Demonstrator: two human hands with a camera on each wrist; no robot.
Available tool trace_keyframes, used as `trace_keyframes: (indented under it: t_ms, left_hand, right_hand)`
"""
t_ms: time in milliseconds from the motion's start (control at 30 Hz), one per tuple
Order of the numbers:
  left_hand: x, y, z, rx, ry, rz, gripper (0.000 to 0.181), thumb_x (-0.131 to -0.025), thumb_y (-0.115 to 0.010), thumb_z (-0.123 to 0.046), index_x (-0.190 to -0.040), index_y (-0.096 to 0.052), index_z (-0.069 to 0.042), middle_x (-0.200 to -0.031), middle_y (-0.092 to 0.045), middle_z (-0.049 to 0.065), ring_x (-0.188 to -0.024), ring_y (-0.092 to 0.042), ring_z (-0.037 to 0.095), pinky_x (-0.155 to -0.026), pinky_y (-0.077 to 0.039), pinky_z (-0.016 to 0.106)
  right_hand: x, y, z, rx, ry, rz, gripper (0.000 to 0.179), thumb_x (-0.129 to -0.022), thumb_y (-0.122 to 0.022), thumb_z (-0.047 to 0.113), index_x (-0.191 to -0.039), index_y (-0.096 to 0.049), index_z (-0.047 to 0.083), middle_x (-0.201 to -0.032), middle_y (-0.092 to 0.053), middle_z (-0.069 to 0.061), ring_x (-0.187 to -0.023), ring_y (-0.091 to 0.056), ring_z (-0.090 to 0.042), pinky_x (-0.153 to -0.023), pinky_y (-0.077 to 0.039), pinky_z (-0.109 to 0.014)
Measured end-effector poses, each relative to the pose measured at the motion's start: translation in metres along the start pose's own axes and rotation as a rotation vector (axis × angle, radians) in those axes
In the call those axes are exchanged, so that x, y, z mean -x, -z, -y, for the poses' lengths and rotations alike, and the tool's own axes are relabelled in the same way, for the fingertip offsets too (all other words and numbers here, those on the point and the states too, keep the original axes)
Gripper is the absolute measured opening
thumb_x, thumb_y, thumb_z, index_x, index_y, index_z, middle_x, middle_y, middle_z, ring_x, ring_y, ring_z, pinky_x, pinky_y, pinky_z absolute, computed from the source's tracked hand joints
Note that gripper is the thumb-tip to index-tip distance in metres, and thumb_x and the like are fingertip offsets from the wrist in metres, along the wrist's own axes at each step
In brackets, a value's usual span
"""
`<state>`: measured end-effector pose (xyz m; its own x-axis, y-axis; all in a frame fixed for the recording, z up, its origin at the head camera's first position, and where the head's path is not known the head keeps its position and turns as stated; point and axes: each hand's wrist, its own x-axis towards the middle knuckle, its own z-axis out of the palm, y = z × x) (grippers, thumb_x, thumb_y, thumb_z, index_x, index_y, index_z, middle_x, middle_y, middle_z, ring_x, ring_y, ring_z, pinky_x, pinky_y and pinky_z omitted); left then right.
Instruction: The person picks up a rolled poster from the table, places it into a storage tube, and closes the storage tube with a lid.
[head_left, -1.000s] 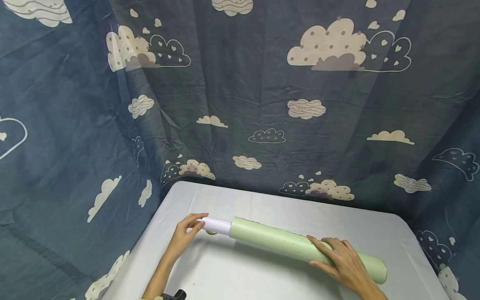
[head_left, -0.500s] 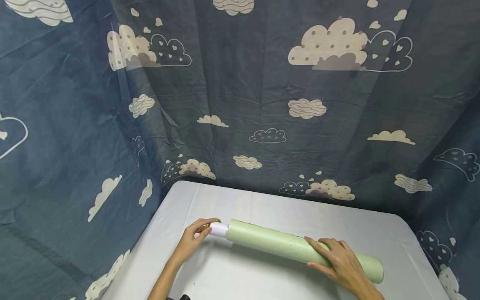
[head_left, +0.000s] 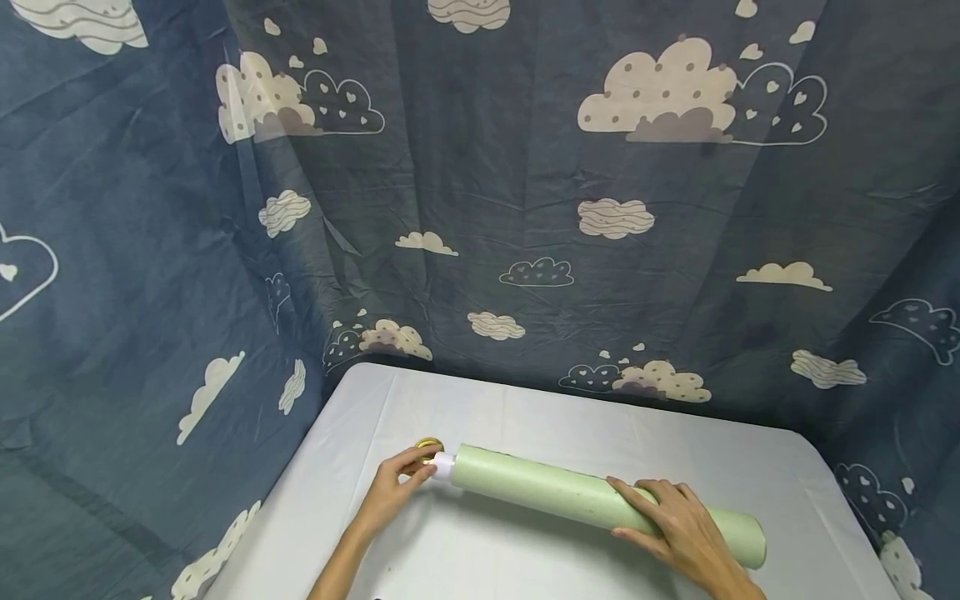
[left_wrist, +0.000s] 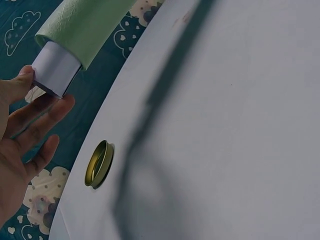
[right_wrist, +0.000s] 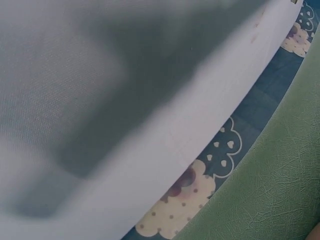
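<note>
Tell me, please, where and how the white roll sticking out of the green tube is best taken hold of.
I'd pinch the white roll across its short exposed end, coming from the person's left, as the left hand does. Only that round end shows, protruding from the left opening of the green tube, so it seems the one part within reach.

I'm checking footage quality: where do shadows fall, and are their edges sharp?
Head view: soft shadow on the white table below the green tube; left wrist: dark, blurred band right of the gold lid; right wrist: broad, blurred shadow across the table.
</note>
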<state>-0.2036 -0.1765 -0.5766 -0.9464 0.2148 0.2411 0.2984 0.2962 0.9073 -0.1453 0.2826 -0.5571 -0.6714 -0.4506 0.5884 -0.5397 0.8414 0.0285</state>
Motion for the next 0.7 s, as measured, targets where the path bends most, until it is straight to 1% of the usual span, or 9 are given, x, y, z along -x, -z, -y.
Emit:
trace_keyframes:
  t_ms: [67,200,333,433,567,700]
  left_hand:
    - [0.000,-0.003,0.000,-0.002,0.011,0.009,0.038,-0.098,-0.071,-0.020,-0.133,-0.068,-0.004,-0.126,-0.073,0.014,-0.094,-0.068,0.007,-0.088,-0.054,0.023]
    - [0.002,-0.007,-0.001,0.001,0.027,0.013,0.037,-0.098,-0.071,-0.022,-0.133,-0.069,-0.008,-0.115,-0.076,0.008,-0.091,-0.067,0.006,-0.086,-0.053,0.023]
    - [0.002,-0.013,-0.002,-0.004,-0.006,0.032,0.035,-0.098,-0.071,-0.022,-0.132,-0.070,-0.012,-0.120,-0.075,0.006,-0.097,-0.070,0.011,-0.088,-0.054,0.026]
    - [0.003,-0.016,-0.003,-0.012,-0.015,0.042,0.035,-0.098,-0.071,-0.023,-0.133,-0.070,-0.014,-0.124,-0.074,0.005,-0.100,-0.070,0.012,-0.090,-0.055,0.027]
    - [0.005,-0.019,-0.005,-0.016,0.008,0.036,0.037,-0.098,-0.071,-0.024,-0.133,-0.069,-0.012,-0.122,-0.075,0.005,-0.103,-0.069,0.014,-0.091,-0.055,0.027]
    - [0.007,-0.019,-0.004,-0.023,0.021,0.024,0.036,-0.098,-0.071,-0.021,-0.132,-0.070,-0.010,-0.121,-0.076,0.006,-0.103,-0.070,0.016,-0.091,-0.055,0.027]
  right_hand:
    - [0.000,-0.001,0.000,-0.003,0.004,-0.007,0.069,-0.081,-0.073,0.069,-0.140,-0.065,0.035,-0.099,-0.068,0.003,-0.086,-0.064,-0.013,-0.071,-0.050,-0.038]
    - [0.000,-0.002,0.001,-0.019,0.014,-0.022,0.068,-0.083,-0.071,0.070,-0.141,-0.065,0.034,-0.100,-0.068,0.003,-0.086,-0.064,-0.013,-0.070,-0.050,-0.038]
    - [0.000,-0.004,0.001,-0.027,0.026,-0.034,0.069,-0.083,-0.071,0.070,-0.141,-0.064,0.034,-0.100,-0.068,0.003,-0.085,-0.064,-0.014,-0.070,-0.050,-0.038]
    - [-0.001,-0.004,0.002,-0.031,0.026,-0.037,0.069,-0.082,-0.072,0.069,-0.141,-0.064,0.035,-0.101,-0.069,0.003,-0.086,-0.065,-0.014,-0.070,-0.050,-0.038]
    - [-0.002,-0.005,0.004,-0.040,0.021,-0.036,0.069,-0.081,-0.074,0.068,-0.141,-0.065,0.035,-0.102,-0.069,0.002,-0.087,-0.066,-0.015,-0.071,-0.050,-0.038]
    - [-0.002,-0.005,0.005,-0.042,0.023,-0.039,0.069,-0.081,-0.074,0.068,-0.140,-0.065,0.034,-0.102,-0.069,0.002,-0.087,-0.066,-0.014,-0.071,-0.050,-0.038]
